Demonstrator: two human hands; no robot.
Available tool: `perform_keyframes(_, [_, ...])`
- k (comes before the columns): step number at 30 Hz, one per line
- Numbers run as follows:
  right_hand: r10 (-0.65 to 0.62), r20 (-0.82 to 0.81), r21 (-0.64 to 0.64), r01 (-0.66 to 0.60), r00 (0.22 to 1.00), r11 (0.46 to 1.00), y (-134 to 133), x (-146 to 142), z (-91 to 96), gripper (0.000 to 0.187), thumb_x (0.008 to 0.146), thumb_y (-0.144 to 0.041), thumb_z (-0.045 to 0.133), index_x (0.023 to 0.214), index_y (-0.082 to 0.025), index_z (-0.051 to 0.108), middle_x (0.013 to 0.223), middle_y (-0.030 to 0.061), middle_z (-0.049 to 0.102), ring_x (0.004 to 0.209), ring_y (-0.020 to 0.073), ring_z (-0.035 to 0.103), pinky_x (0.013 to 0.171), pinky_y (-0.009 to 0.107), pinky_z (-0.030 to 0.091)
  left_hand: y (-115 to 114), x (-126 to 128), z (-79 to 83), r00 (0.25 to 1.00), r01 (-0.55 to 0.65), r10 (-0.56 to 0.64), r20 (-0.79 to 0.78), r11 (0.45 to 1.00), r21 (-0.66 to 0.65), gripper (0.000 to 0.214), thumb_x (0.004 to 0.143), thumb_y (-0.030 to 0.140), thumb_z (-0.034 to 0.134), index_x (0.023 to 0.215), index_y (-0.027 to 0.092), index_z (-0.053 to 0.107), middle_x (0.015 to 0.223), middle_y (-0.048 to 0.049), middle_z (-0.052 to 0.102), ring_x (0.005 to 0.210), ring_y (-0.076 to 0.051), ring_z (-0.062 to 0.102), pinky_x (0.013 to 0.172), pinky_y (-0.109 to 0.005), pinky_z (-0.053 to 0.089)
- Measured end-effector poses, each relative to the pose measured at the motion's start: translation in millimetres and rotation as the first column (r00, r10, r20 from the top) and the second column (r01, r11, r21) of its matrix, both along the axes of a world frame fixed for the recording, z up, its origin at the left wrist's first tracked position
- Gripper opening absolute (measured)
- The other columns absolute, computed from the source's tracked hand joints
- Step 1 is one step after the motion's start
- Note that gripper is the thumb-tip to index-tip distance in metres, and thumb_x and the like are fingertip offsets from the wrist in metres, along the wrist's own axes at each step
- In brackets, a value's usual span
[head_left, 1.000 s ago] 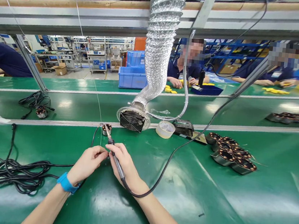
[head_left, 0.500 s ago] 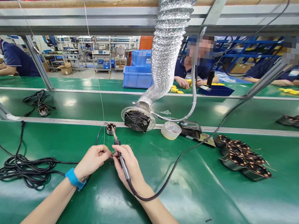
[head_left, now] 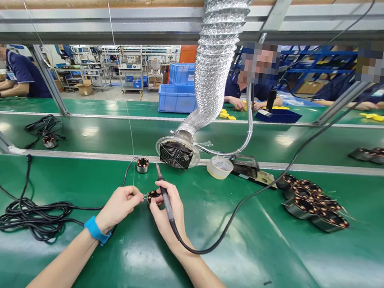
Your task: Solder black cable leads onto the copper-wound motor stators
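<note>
Green assembly bench point(head_left: 231, 279): both forearms reach forward. The left hand's point(head_left: 117, 207) fingers pinch a thin wire point(head_left: 144, 196) against a copper-wound motor stator point(head_left: 153, 197), held between the hands, while the right hand point(head_left: 169, 213) closes around a soldering iron point(head_left: 163, 186).

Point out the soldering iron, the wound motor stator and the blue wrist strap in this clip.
Soldering iron point(head_left: 164, 192), head view, on its dark grip.
Wound motor stator point(head_left: 152, 197), head view, on its copper windings.
Blue wrist strap point(head_left: 96, 229), head view, on the middle of the band.
</note>
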State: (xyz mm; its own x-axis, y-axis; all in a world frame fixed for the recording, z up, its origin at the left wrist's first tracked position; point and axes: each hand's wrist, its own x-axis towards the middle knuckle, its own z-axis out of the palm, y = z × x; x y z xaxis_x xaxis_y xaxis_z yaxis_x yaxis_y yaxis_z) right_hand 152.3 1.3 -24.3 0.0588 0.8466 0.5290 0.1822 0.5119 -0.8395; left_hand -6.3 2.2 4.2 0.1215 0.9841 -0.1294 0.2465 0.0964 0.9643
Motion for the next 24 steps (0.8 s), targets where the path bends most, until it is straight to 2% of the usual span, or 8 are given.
perform_keyframes(3, [0.023, -0.015, -0.019, -0.023, 1.000, 1.000, -1.8, -1.0, -1.1, 0.036, 0.079, -0.010, 0.056, 0.112, -0.022, 0.059, 0.097, 0.0028, 0.056, 0.071, 0.0123, 0.063, 0.063, 0.023, 0.056, -0.5, -0.7, -1.3, 1.000, 0.012, -0.012, -0.013, 1.000, 0.005, 0.040, 0.075, 0.055, 0.064, 0.072, 0.016, 0.056, 0.053, 0.0098, 0.034, 0.045, -0.005, 0.023, 0.043, -0.021, 0.015])
perform_keyframes(7, [0.012, -0.048, -0.030, -0.014, 0.999, 0.999, -3.9, 2.5, 5.3, 0.034, 0.082, -0.015, 0.061, 0.115, -0.023, 0.060, 0.097, 0.0027, 0.061, 0.078, 0.0143, 0.066, 0.075, 0.027, 0.057, -0.3, -1.4, -2.2, 1.000, 0.012, -0.012, -0.028, 1.000, -0.004, 0.039, 0.075, 0.054, 0.063, 0.074, 0.015, 0.057, 0.055, 0.0089, 0.037, 0.045, -0.005, 0.023, 0.044, -0.021, 0.015])
perform_keyframes(11, [-0.077, -0.097, -0.032, 0.074, 0.992, 0.997, -7.8, 9.7, 18.3, 0.018, 0.091, -0.026, 0.060, 0.107, -0.021, 0.066, 0.091, 0.0037, 0.070, 0.075, 0.0158, 0.068, 0.068, 0.026, 0.057, -0.1, -0.1, -1.2, 0.999, 0.007, -0.007, -0.045, 1.000, -0.003, 0.039, 0.074, 0.053, 0.063, 0.073, 0.015, 0.058, 0.056, 0.0078, 0.040, 0.045, -0.005, 0.024, 0.044, -0.021, 0.016])
perform_keyframes(13, [-0.152, -0.075, 0.037, 0.155, 0.986, 0.987, -10.8, 13.8, 23.7, 0.015, 0.093, -0.029, 0.058, 0.092, -0.020, 0.069, 0.083, 0.0040, 0.073, 0.070, 0.0167, 0.069, 0.064, 0.027, 0.056, -0.4, 0.7, -0.8, 0.999, 0.002, -0.002, -0.049, 1.000, -0.003, 0.038, 0.074, 0.053, 0.063, 0.072, 0.015, 0.058, 0.056, 0.0081, 0.038, 0.046, -0.006, 0.024, 0.044, -0.022, 0.016])
perform_keyframes(17, [-0.244, -0.005, 0.272, 0.237, 0.970, 0.933, -17.7, 19.9, 27.6, 0.030, 0.095, -0.022, 0.050, 0.069, -0.021, 0.064, 0.061, 0.0006, 0.068, 0.054, 0.0157, 0.065, 0.056, 0.027, 0.052, -1.2, 1.8, -1.9, 0.999, -0.006, 0.006, -0.048, 1.000, 0.011, 0.037, 0.075, 0.052, 0.063, 0.071, 0.016, 0.058, 0.054, 0.0086, 0.035, 0.047, -0.007, 0.025, 0.045, -0.022, 0.016])
perform_keyframes(20, [-0.239, 0.039, 0.367, 0.208, 0.970, 0.906, -21.0, 21.0, 26.7, 0.033, 0.095, -0.017, 0.046, 0.066, -0.022, 0.062, 0.057, -0.0003, 0.065, 0.051, 0.0152, 0.063, 0.055, 0.028, 0.051, -1.2, 3.1, -2.6, 0.998, -0.018, 0.020, -0.053, 0.999, 0.029, 0.037, 0.076, 0.052, 0.063, 0.071, 0.016, 0.058, 0.053, 0.0087, 0.034, 0.047, -0.007, 0.025, 0.046, -0.023, 0.017])
perform_keyframes(24, [-0.231, 0.091, 0.407, 0.175, 0.969, 0.896, -21.3, 20.0, 25.4, 0.031, 0.094, -0.015, 0.047, 0.068, -0.022, 0.061, 0.057, -0.0008, 0.065, 0.050, 0.0150, 0.063, 0.055, 0.028, 0.049, -1.4, 5.6, -1.0, 0.998, -0.041, 0.043, -0.048, 0.998, 0.047, 0.036, 0.074, 0.051, 0.064, 0.070, 0.016, 0.058, 0.053, 0.0082, 0.036, 0.048, -0.007, 0.026, 0.046, -0.022, 0.019])
